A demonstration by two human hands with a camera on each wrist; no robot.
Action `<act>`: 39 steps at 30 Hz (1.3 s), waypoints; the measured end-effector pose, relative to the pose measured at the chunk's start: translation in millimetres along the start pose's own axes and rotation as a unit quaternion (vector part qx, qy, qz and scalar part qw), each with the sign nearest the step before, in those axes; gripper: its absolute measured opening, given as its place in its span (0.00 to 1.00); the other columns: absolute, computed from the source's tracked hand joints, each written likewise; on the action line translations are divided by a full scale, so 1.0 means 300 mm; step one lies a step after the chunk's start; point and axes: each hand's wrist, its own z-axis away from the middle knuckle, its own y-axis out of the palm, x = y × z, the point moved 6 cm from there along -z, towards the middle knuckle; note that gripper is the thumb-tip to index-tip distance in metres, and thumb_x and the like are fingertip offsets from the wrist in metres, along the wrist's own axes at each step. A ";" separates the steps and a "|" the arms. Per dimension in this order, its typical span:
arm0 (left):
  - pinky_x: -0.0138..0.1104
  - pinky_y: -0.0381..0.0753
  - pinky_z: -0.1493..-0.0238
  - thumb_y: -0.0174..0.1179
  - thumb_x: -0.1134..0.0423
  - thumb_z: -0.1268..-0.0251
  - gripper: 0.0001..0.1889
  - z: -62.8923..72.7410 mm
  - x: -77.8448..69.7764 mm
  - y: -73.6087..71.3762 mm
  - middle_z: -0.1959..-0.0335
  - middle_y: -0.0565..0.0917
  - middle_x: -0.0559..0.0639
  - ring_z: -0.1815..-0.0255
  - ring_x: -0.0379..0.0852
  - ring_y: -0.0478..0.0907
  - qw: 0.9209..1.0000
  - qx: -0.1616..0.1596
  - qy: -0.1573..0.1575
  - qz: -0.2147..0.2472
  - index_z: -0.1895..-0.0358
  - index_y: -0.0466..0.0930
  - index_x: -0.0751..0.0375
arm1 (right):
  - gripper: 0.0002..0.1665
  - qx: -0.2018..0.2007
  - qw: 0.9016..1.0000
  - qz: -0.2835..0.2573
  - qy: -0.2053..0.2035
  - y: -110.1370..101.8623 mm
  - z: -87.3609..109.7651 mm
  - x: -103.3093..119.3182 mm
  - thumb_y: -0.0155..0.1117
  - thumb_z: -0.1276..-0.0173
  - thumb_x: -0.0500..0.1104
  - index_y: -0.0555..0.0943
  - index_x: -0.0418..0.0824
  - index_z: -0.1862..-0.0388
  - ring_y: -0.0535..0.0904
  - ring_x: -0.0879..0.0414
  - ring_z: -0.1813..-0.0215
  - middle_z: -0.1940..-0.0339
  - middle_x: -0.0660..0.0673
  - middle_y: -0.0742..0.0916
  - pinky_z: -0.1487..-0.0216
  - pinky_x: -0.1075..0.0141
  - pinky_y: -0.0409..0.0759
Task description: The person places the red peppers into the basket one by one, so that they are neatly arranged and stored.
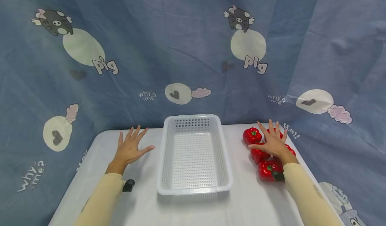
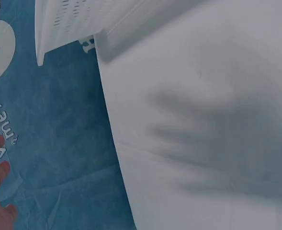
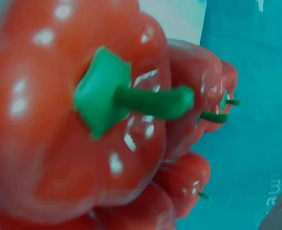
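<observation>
Cream sleeves [image 1: 101,195] expose empty hands [image 1: 129,151] [image 1: 275,145] (splayed wide) near glossy, lobed peppers [image 1: 251,136] and a perforated plastic basket [image 1: 195,162].

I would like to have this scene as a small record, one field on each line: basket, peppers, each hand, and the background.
Basket: white, perforated, upright on the white table, between the hands
Peppers: red, green stems, at least five, right of the basket; some partly hidden
Left hand: fingers spread, above the table, left of the basket
Right hand: fingers spread, over the peppers; contact unclear
Background: blue cloth with pig prints
</observation>
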 end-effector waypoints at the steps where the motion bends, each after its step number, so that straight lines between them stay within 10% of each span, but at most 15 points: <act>1: 0.64 0.28 0.30 0.54 0.30 0.43 0.47 0.001 -0.002 0.002 0.25 0.52 0.67 0.25 0.67 0.43 1.000 0.001 -0.002 0.006 0.25 0.56 0.54 | 0.70 -0.001 1.000 -0.003 0.001 -0.003 0.004 -0.006 0.68 0.52 0.71 0.42 0.47 0.21 0.20 0.32 0.27 0.24 0.29 0.36 0.40 0.31 0.13; 22: 0.66 0.39 0.31 0.56 0.38 0.38 0.44 0.016 -0.034 0.056 0.27 0.57 0.68 0.27 0.67 0.53 0.988 0.001 -0.021 0.150 0.25 0.54 0.59 | 0.68 -0.051 0.996 -0.067 0.018 -0.048 0.122 -0.126 0.71 0.51 0.66 0.46 0.43 0.22 0.26 0.28 0.27 0.24 0.28 0.38 0.37 0.28 0.20; 39: 0.64 0.59 0.35 0.55 0.41 0.33 0.39 0.051 -0.028 0.145 0.27 0.59 0.64 0.29 0.67 0.57 0.946 0.044 -0.092 0.308 0.24 0.53 0.54 | 0.69 -0.073 0.983 -0.157 0.064 -0.004 0.252 -0.235 0.76 0.50 0.58 0.42 0.43 0.21 0.27 0.28 0.26 0.24 0.28 0.41 0.37 0.26 0.26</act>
